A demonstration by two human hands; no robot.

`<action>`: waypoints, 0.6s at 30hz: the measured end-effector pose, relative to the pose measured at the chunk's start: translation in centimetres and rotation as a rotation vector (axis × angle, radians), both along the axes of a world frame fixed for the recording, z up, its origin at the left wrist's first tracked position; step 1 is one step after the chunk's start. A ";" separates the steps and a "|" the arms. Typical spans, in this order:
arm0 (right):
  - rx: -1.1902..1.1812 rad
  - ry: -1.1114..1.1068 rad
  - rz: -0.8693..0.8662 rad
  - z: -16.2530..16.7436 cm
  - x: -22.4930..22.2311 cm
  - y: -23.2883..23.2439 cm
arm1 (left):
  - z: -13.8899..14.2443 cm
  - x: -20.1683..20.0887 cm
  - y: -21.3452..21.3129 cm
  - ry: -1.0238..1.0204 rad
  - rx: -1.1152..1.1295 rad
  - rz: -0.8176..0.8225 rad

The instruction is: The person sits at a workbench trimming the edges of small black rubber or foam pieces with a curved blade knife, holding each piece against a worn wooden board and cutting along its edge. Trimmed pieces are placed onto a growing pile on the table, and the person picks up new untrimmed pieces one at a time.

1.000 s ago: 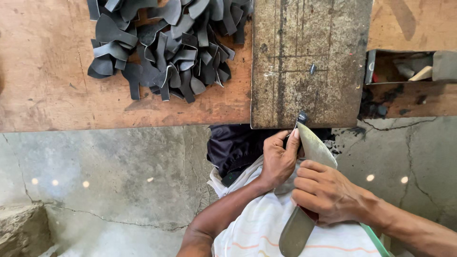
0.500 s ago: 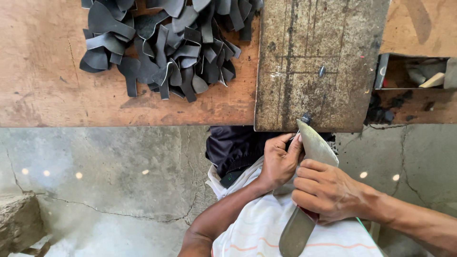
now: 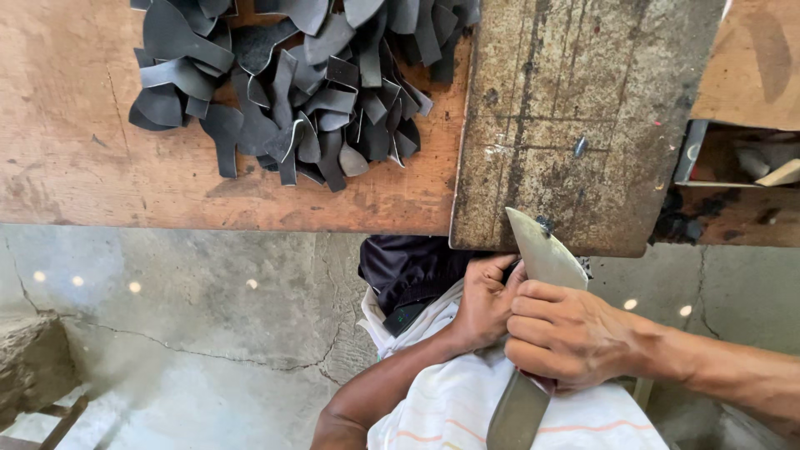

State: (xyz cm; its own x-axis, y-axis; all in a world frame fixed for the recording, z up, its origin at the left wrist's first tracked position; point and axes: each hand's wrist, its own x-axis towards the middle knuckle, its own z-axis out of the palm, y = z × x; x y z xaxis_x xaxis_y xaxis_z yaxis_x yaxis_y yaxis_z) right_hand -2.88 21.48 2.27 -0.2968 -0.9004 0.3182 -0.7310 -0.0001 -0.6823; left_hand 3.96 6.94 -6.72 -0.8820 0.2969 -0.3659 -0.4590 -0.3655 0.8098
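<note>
- A long, broad grey metal blade (image 3: 540, 275) with a slanted tip is held in the lower right of the frame, its point resting against the near edge of a worn, stained grey cutting slab (image 3: 583, 108).
- The right hand (image 3: 575, 333) is closed firmly around the blade's middle, with the fingers wrapped over the flat of the metal; the lower part of the blade emerges below the hand toward the bottom edge of the frame.
- The left hand (image 3: 486, 300) is placed just beside the right hand, touching it, with the fingers curled against the blade's left side; whether something small is pinched between its fingers cannot be told.
- Both hands are positioned just below the slab's near edge, above a white striped shirt (image 3: 467, 408) and dark cloth (image 3: 408, 267) at the lap.
- A loose pile of dark grey, curved rubber-like strips (image 3: 300, 83) is seen in the upper left and centre, lying on a reddish-brown wooden bench top (image 3: 75, 158), well apart from the hands.
- A cracked grey concrete floor (image 3: 192, 333) is visible in the lower left.
- A wooden compartment with small pale pieces (image 3: 750, 158) is seen at the right edge.
</note>
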 end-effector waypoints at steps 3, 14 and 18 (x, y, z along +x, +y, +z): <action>-0.001 0.020 0.035 -0.3 -1.1 -0.1 | -0.3 0.2 -0.4 0.209 -0.063 0.027; -0.061 -0.076 -0.223 2.0 -3.0 3.1 | 1.3 -1.4 -1.7 -0.280 0.216 -0.079; -0.006 -0.121 -0.331 2.7 -1.2 4.5 | 1.8 -2.0 -2.0 -0.235 0.150 -0.129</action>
